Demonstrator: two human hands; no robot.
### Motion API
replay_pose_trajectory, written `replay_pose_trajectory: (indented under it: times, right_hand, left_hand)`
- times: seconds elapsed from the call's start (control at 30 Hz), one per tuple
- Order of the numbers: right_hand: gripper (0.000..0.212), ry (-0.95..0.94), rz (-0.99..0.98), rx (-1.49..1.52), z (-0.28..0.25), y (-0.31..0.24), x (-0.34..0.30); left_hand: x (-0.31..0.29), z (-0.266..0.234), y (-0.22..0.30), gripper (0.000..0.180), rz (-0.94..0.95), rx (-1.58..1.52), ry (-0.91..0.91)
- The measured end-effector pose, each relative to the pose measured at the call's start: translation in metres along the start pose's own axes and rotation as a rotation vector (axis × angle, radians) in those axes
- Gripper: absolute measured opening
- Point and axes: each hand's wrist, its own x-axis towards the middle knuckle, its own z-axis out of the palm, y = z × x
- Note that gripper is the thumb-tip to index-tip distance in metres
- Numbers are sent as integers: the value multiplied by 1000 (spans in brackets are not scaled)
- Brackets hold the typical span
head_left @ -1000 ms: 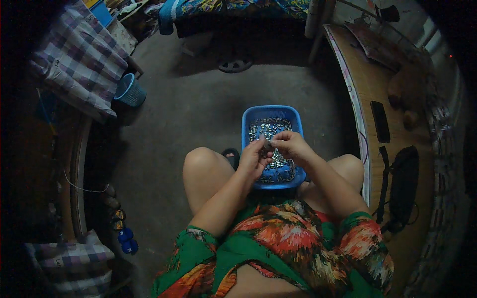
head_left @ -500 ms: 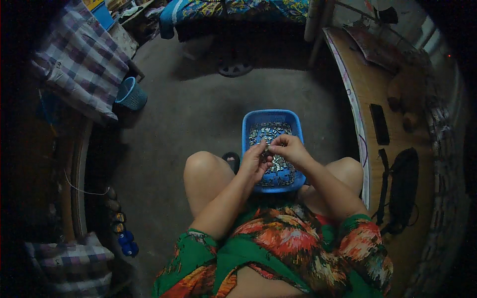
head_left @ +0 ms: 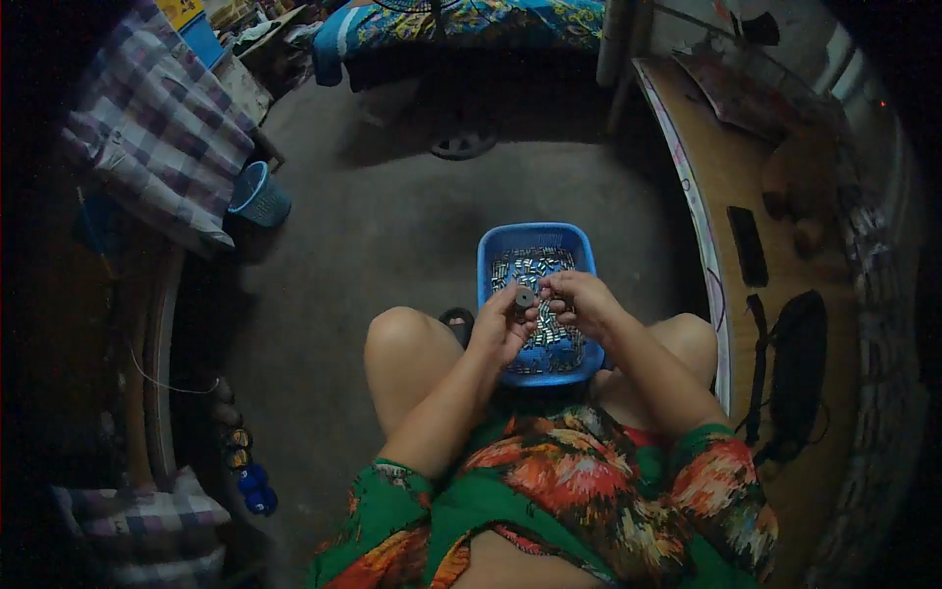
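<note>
A small round grey disc with a dark spot in its middle sits in my left hand (head_left: 500,334), and this disc (head_left: 524,296) is gripped between thumb and fingers. Just to the right of it, my right hand (head_left: 585,298) has its fingertips pinched together, a short gap away from the disc. Whatever those fingertips hold is too small to make out. Both hands are above a blue plastic basket (head_left: 485,265) set between my knees. Many short, shiny metal cylinders (head_left: 546,329) lie scattered inside the basket, partly hidden by my hands.
A wooden bench (head_left: 706,147) runs along the right, with a black phone (head_left: 748,245) and a black bag (head_left: 797,363) on it. To the left stand a blue bin (head_left: 261,196) and checked cloth (head_left: 162,128). Blue shoes (head_left: 255,489) lie on the floor at lower left.
My right hand has drawn slightly right, away from my left hand. The grey disc now shows its flat face; before, the fingers mostly covered it.
</note>
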Motion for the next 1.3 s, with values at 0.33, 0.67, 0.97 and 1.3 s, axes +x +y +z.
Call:
replay_pose_trajectory:
  times: [0.33, 0.67, 0.97, 1.3]
  right_hand:
    - [11, -56, 5, -113, 7, -5, -7]
    - [21, -75, 29, 78, -1, 2, 3]
    - [20, -139, 67, 137, -2, 2, 0]
    - [17, -59, -36, -181, 5, 1, -1]
  left_hand:
    - [2, -6, -1, 23, 17, -8, 26]
    - [1, -6, 0, 27, 46, 57, 59]
    - [-1, -3, -1, 29, 37, 74, 77]
    - [1, -4, -1, 22, 44, 66, 62]
